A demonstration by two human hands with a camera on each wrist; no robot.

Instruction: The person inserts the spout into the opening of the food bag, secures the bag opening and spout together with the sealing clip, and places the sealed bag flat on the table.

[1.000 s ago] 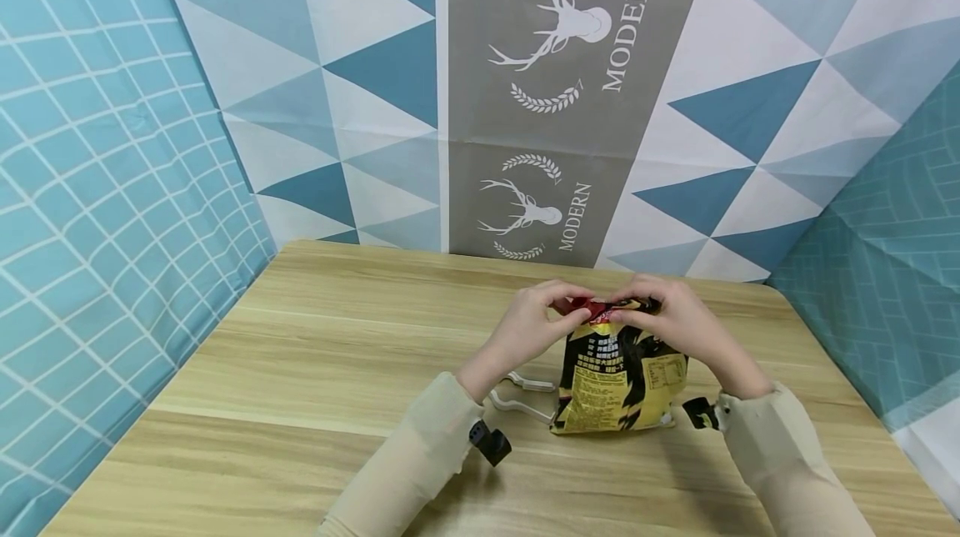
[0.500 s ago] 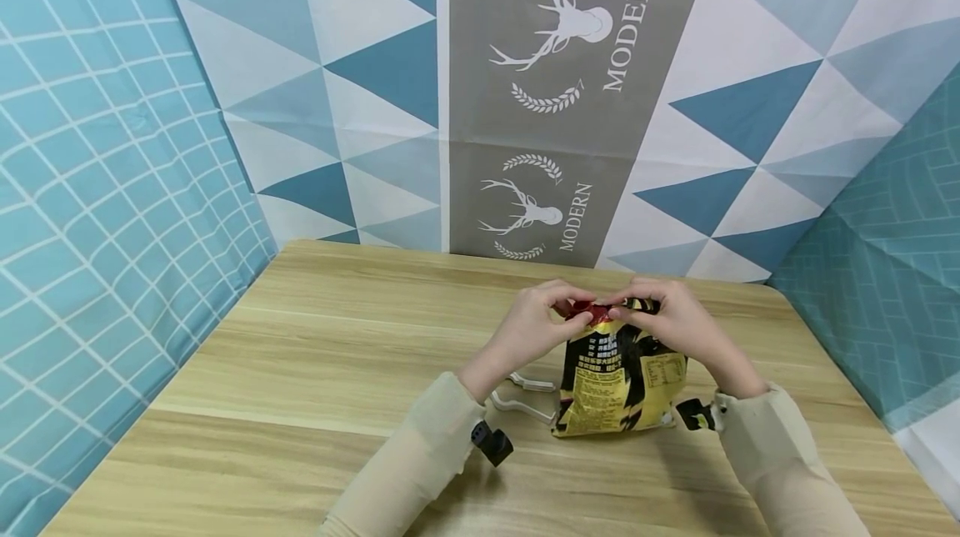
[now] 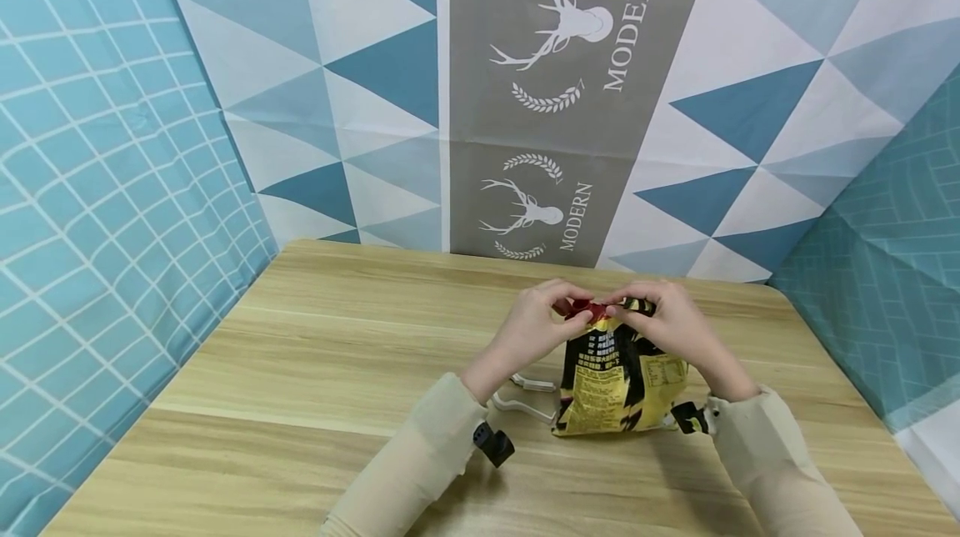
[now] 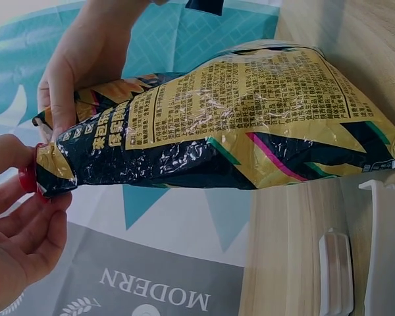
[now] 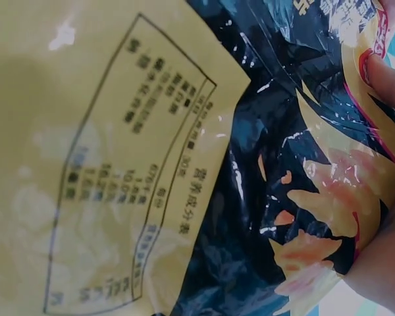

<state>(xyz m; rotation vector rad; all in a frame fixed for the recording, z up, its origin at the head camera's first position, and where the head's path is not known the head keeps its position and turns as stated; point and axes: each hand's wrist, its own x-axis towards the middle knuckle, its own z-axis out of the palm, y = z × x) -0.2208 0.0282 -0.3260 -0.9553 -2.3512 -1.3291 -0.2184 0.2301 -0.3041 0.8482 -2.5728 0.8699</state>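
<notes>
A black and yellow snack bag (image 3: 600,387) stands upright on the table, its top edge gathered and red. My left hand (image 3: 528,322) pinches the left part of that top edge between thumb and fingers. Close beside it, my right hand (image 3: 670,322) pinches the right part. In the left wrist view the bag's neck narrows into folds between the left hand (image 4: 23,230) and the right hand (image 4: 95,56). The bag's printed back fills most of the right wrist view, with some right-hand fingers (image 5: 388,82) at its edge. What lies inside the bag is hidden.
Two white plastic strips (image 3: 521,409), looking like parts of a bag clip, lie on the wooden table (image 3: 300,370) just left of the bag. Patterned cloth (image 3: 517,103) hangs behind the table's back edge, and blue gridded cloth (image 3: 97,187) hangs at the left.
The right hand has shifted slightly left along the bag's top edge, its thumb and fingers still pinching. More red shows between the hands where the top is folded. The left hand has hardly moved.
</notes>
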